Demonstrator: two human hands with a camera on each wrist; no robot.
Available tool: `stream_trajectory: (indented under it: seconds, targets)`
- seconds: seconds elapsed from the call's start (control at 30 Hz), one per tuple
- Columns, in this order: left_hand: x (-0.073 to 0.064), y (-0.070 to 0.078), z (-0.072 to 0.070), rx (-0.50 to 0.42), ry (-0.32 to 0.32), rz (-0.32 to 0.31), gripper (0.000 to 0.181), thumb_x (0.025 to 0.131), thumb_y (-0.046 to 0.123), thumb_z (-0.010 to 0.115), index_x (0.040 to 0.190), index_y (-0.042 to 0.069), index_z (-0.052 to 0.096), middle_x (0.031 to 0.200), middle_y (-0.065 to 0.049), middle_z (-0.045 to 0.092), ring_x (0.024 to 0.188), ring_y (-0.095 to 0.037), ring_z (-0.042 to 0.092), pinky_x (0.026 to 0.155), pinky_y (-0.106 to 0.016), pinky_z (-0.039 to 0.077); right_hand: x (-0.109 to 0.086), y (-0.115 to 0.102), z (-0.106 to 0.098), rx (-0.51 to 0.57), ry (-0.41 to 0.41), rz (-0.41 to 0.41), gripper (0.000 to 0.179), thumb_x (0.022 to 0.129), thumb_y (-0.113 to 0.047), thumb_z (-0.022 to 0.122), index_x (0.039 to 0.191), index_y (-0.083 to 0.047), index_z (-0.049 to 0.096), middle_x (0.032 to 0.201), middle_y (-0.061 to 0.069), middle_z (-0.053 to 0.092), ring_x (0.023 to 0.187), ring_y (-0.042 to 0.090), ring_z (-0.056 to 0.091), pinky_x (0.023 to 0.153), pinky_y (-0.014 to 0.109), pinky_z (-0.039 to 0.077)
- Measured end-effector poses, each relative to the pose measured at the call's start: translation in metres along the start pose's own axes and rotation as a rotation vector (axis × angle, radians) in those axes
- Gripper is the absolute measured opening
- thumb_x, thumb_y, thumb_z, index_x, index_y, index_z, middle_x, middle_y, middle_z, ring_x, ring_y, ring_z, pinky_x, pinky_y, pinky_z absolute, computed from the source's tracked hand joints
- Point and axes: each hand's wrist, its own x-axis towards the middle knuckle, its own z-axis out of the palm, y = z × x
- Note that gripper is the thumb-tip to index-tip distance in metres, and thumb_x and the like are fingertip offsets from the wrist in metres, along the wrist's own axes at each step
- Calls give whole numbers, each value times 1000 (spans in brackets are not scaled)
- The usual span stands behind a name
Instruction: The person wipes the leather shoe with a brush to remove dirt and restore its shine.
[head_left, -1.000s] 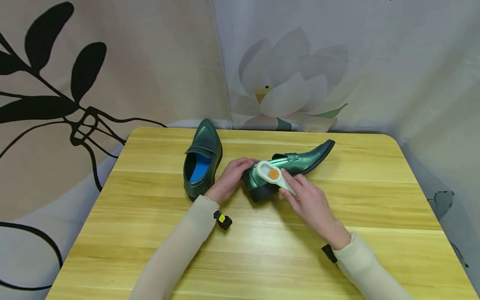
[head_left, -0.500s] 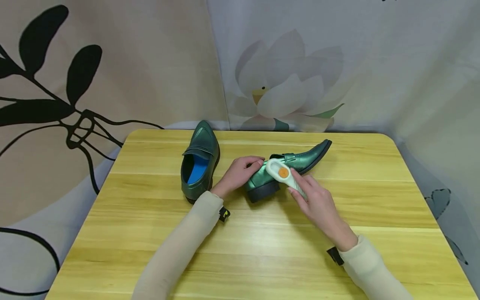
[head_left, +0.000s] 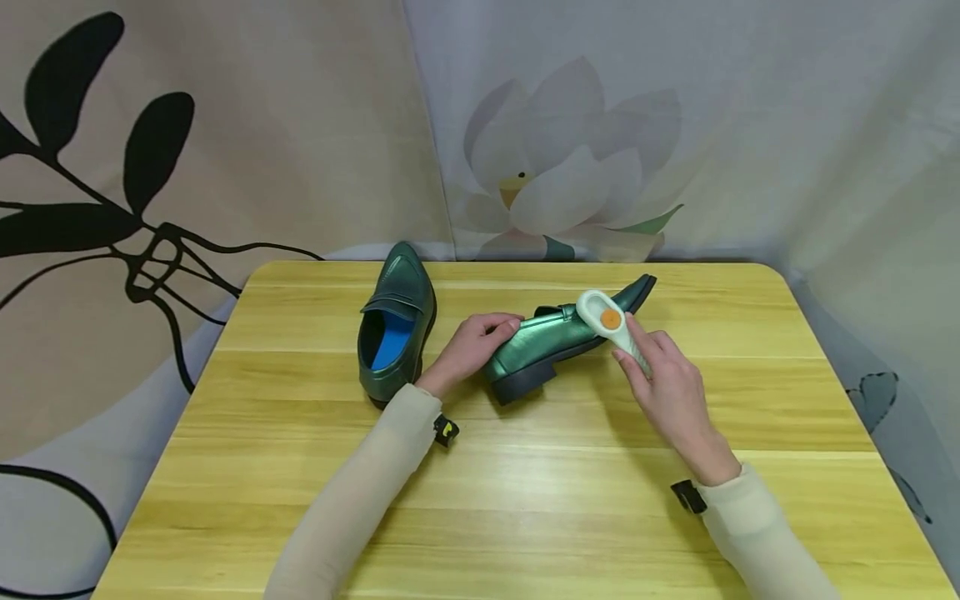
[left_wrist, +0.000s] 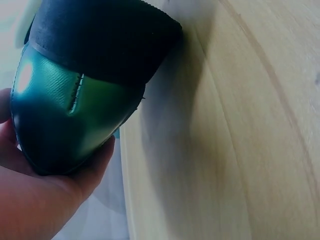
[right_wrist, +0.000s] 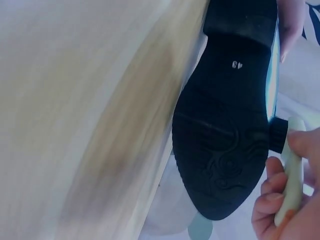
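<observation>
A shiny green loafer (head_left: 543, 343) is tilted on its side, toe pointing to the far right. My left hand (head_left: 472, 346) grips it at the heel-end opening; in the left wrist view, fingers and thumb hold either side of the heel counter (left_wrist: 55, 120). A white shoe brush (head_left: 602, 312) with an orange spot is pinched in my right hand (head_left: 667, 396). Its black bristles (right_wrist: 278, 134) touch the loafer's upper toward the front in the right wrist view, where the dark sole (right_wrist: 225, 115) faces the camera. The bristles are hidden in the head view.
The matching green loafer (head_left: 405, 275) with a blue insole stands upright on the left, beside my left forearm. Both shoes are on a wooden table (head_left: 525, 500). A patterned cloth backdrop (head_left: 300, 125) hangs behind the table's far edge.
My right hand has moved the brush along the loafer from the heel toward the toe. My left hand shifted slightly at the heel opening and keeps its grip. The other loafer stays in place.
</observation>
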Motion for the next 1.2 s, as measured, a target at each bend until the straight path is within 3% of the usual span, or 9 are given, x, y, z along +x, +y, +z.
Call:
stream_trajectory:
  seconds: [0.1,0.23,0.37,0.5,0.63,0.87,1.07,1.2]
  targets:
    - [0,0,0,-3,4,-1,39,110,34,52,133,9,71,139,-6,66,135,-25,55,115,-43,40,0,0,0,8,8,7,59,92,-7,78,146,-2,57,96,19,64,69,28,55,54,40,45]
    - [0,0,1,-16,6,4,39,110,34,53,131,8,72,138,-7,66,133,-25,56,113,-44,41,-3,-12,8,36,-34,-70,56,92,-12,79,143,-2,59,99,18,66,73,27,59,56,43,50]
    - [0,-2,2,-23,11,11,38,109,32,54,130,7,72,136,-8,67,132,-25,57,113,-43,42,-6,-27,19,47,-105,-172,50,94,-30,78,136,-7,63,98,10,67,69,19,58,53,35,49]
    - [0,-1,2,-26,13,21,37,109,32,55,129,6,73,135,-9,68,130,-26,58,113,-43,42,-4,-37,26,32,-150,-215,43,93,-32,78,129,-11,65,97,3,66,68,14,55,52,30,45]
    - [-1,1,2,-22,8,31,37,109,32,54,128,6,73,135,-8,68,130,-26,58,113,-44,42,-4,-31,22,-1,-154,-194,43,91,-25,80,128,-11,64,94,3,62,67,16,52,52,33,43]
    - [-4,2,2,-5,17,14,37,110,33,53,130,9,73,136,-6,67,132,-24,57,114,-43,41,-11,6,2,-79,-11,-93,48,107,-45,53,127,-2,63,92,12,61,62,21,50,46,35,41]
    - [-5,2,2,-7,14,27,36,110,31,53,130,9,73,136,-6,67,133,-25,57,114,-43,41,-3,25,-12,-118,77,9,36,99,-21,72,127,1,62,88,17,59,57,25,48,42,37,37]
    - [-3,0,3,-9,3,25,37,110,33,53,130,9,73,137,-6,66,133,-24,56,114,-43,40,-3,24,-11,-107,68,-14,39,103,-28,67,127,2,62,88,18,60,56,25,48,42,37,37]
